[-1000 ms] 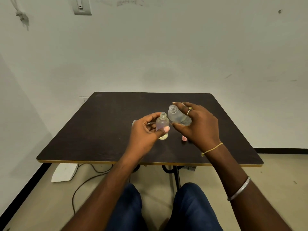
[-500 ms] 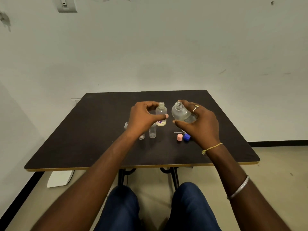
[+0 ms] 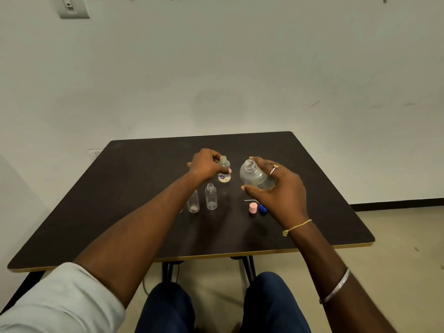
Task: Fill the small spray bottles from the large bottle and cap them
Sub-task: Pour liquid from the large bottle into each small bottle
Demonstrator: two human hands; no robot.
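My left hand [image 3: 206, 164] grips a small clear bottle with a purple flower label [image 3: 224, 173], uncapped and upright, its base at the table surface. My right hand [image 3: 278, 188] holds the large clear bottle [image 3: 252, 175], uncapped and tilted with its mouth toward the small bottle; some liquid lies inside. Two more small clear bottles stand uncapped nearer me, one [image 3: 211, 197] in the open and one [image 3: 193, 201] partly behind my left forearm. A pink cap [image 3: 253, 208] and a blue cap [image 3: 262, 209] lie below my right hand.
The dark table [image 3: 120, 200] has a pale front edge and stands against a white wall. A thin straight tube [image 3: 249, 200] lies by the caps. My knees show under the front edge, with cables on the floor.
My left hand has carried the flower-label bottle away from me and lowered it to the table. The right hand with the large bottle has stayed beside it, tilted less sharply.
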